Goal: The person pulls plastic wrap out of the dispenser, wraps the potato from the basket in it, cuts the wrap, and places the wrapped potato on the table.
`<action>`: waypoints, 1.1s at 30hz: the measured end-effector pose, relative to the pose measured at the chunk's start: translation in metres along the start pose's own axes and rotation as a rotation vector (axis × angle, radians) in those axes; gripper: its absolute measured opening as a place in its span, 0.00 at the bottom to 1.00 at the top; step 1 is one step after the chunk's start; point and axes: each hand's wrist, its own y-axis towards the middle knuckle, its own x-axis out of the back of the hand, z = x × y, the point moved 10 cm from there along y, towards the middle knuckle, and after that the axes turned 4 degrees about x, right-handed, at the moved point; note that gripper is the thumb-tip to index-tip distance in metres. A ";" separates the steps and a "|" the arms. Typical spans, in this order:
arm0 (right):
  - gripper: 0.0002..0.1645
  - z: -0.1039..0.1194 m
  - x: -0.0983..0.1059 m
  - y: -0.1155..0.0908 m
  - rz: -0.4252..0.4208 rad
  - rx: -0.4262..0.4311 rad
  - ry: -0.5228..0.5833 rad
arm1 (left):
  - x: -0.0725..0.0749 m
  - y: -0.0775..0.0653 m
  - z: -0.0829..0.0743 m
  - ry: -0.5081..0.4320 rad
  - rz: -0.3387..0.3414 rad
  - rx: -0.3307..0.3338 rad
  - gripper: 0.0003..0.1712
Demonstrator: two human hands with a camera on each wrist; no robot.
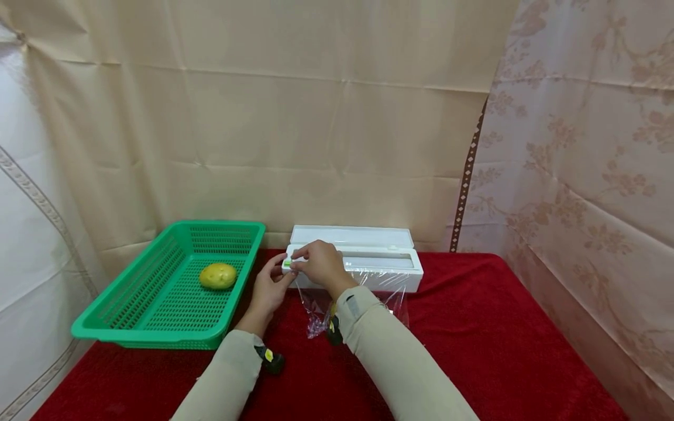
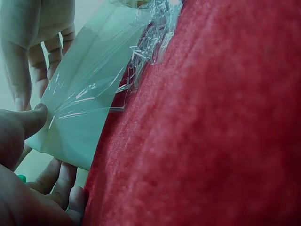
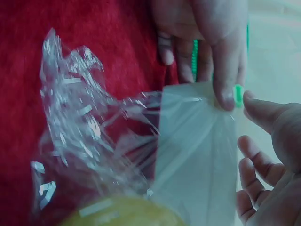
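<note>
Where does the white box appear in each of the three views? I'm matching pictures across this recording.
Head: just right of centre, to the right of the green basket, with the box lid raised.
Left wrist: left half, the box running diagonally towards the top.
Right wrist: right of centre, the box reaching the bottom edge.
Shared landmark: the red cloth, on the right in left wrist, upper left in right wrist.

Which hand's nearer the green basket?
Left. The left hand grips the end of the white box beside the basket, apart from it; the right hand is just beyond, above that same box end, farther from the basket.
</note>
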 end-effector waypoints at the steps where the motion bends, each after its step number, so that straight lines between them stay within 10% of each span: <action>1: 0.12 0.001 -0.002 0.000 -0.010 -0.002 -0.009 | 0.000 0.001 0.001 -0.006 -0.001 -0.004 0.32; 33: 0.07 0.006 -0.001 -0.001 -0.159 -0.059 -0.206 | 0.000 0.006 0.007 0.018 0.021 -0.015 0.30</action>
